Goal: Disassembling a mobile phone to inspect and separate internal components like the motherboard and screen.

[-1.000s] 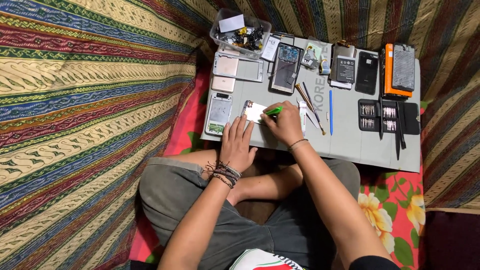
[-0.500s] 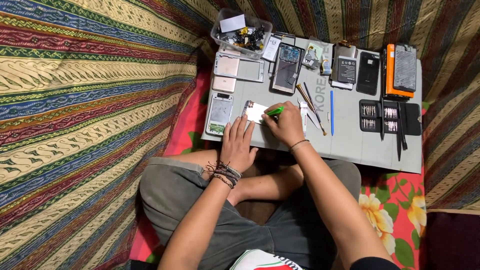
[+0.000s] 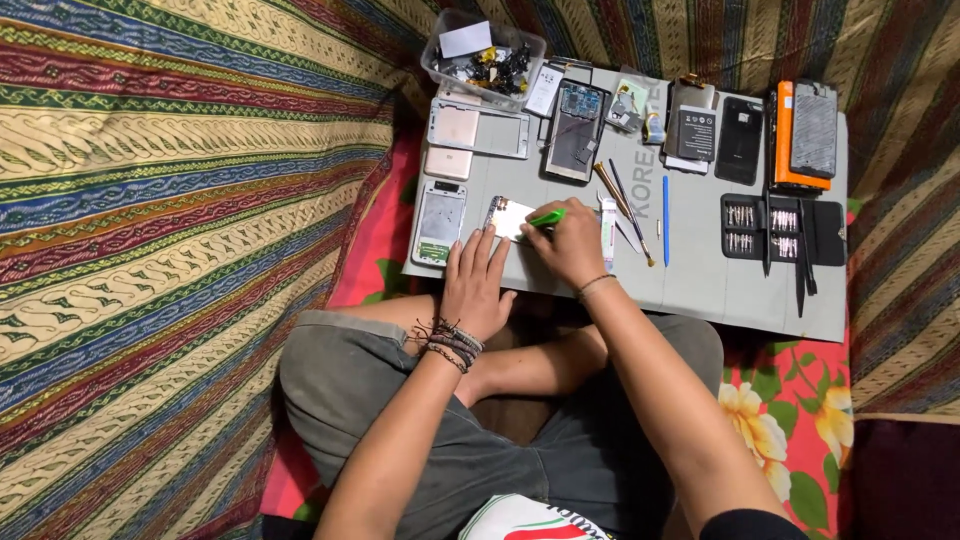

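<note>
I sit cross-legged before a grey work mat (image 3: 700,280). A small white phone part (image 3: 508,217) lies on the mat, and my left hand (image 3: 476,285) rests flat beside it with its fingertips on the near edge. My right hand (image 3: 570,240) is closed around a green tool (image 3: 546,216) whose tip touches that part. A phone with a pale cracked-looking panel (image 3: 440,222) lies just left of my left hand.
On the mat lie phone frames (image 3: 478,130), an opened phone (image 3: 574,130), dark phone bodies (image 3: 738,140), an orange-edged case (image 3: 800,135), a blue stick (image 3: 665,220), thin tools (image 3: 622,205) and a black bit set (image 3: 780,230). A clear tub of small parts (image 3: 485,60) stands at the back. Striped cloth surrounds everything.
</note>
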